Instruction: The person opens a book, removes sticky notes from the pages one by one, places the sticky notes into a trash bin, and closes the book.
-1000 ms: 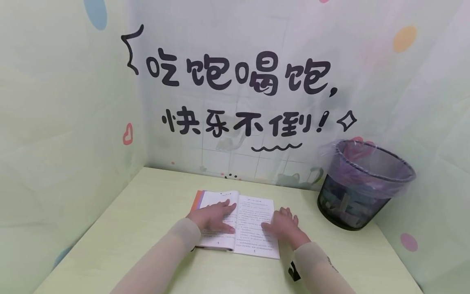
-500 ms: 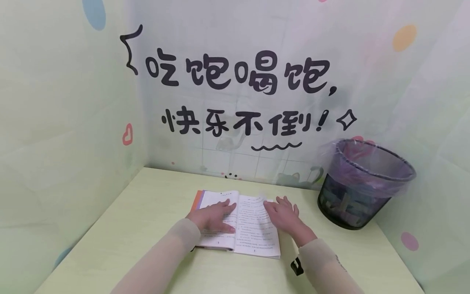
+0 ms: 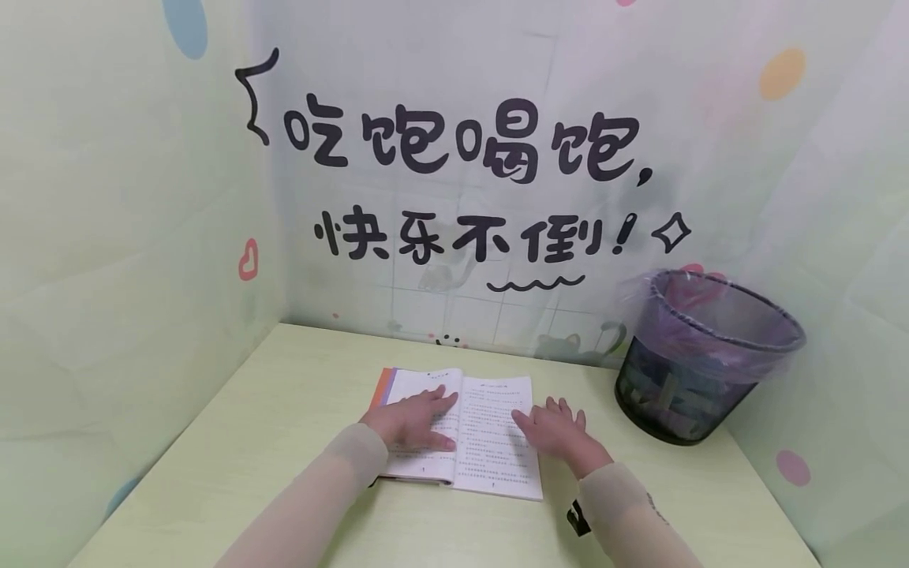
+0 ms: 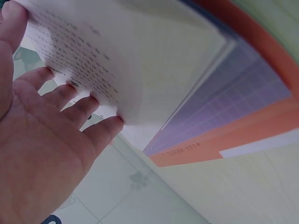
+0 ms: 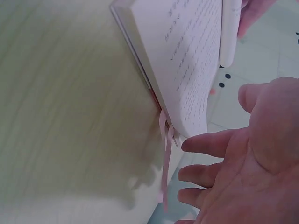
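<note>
Open white-paged paper book (image 3: 491,446) with orange-and-purple cover edge on pale yellow counter (image 3: 213,442); left hand (image 3: 410,418), fingers straight, rests on its left half; right hand (image 3: 557,431), fingers spread and released, at its right edge

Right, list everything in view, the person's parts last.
walls: 3, pale, printed, left, back, right
table: 1, pale yellow, between the walls
book: 1, white pages, orange-purple left edge, open on the table
ribbon strands: 2, pink, beside the book
bin: 1, black, table's right rear
liner: 1, purple, over the bin's rim
lettering: 2 lines, black, back wall
sleeves: 2, cream, lower head view
small piece: 1, black, by the right sleeve
left grip: 1, bare, on the book's left side
right grip: 1, bare, over the book's right edge
</note>
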### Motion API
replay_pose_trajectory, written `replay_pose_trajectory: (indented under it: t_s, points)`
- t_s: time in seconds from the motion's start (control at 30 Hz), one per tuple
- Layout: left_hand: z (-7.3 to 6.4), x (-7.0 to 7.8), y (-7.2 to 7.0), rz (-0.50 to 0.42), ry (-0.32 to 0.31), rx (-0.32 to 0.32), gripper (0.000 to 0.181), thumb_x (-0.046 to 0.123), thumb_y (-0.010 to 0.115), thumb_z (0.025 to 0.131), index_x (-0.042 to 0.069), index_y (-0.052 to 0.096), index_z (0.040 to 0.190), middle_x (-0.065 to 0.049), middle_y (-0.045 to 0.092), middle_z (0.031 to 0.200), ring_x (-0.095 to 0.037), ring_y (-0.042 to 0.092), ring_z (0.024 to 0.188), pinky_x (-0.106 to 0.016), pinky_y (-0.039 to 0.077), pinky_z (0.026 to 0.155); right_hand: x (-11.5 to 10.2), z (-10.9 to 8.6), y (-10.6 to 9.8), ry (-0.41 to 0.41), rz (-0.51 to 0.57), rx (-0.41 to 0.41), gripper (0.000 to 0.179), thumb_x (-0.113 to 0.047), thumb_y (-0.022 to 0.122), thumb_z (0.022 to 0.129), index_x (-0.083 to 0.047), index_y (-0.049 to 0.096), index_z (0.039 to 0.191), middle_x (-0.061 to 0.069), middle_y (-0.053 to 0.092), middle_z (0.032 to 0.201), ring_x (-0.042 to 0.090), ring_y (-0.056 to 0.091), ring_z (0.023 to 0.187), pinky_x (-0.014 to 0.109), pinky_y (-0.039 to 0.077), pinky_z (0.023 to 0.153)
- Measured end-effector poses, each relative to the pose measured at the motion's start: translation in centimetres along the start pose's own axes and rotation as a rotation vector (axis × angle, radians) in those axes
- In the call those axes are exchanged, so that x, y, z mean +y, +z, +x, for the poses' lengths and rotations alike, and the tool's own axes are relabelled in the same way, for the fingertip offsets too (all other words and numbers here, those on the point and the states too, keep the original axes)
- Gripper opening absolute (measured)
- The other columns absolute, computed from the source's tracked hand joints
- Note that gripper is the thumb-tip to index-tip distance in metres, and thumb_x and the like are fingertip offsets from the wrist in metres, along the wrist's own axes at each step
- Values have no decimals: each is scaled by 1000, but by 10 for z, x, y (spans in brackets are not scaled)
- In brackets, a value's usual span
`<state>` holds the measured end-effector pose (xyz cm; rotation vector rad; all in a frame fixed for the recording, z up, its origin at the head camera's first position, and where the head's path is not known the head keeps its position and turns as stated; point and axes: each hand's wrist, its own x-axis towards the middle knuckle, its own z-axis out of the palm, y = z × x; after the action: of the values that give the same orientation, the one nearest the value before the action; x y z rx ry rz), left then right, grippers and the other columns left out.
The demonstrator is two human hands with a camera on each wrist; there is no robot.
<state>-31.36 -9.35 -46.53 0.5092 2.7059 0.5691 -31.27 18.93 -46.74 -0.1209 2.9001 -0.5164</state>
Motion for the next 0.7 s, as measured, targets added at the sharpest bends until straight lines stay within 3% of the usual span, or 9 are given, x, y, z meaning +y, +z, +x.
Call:
replay_pose_trajectory:
  t_s: [0.7]
  points:
    - [2, -1, 3, -15, -16, 10, 96, 54, 82, 95, 29, 35, 174, -3, 23, 185, -35, 25, 171, -60, 28, 136, -5, -3, 9, 25, -70, -37, 89, -53, 60, 110, 14, 35, 164, 37, 22, 176, 56, 14, 167, 75, 4, 134]
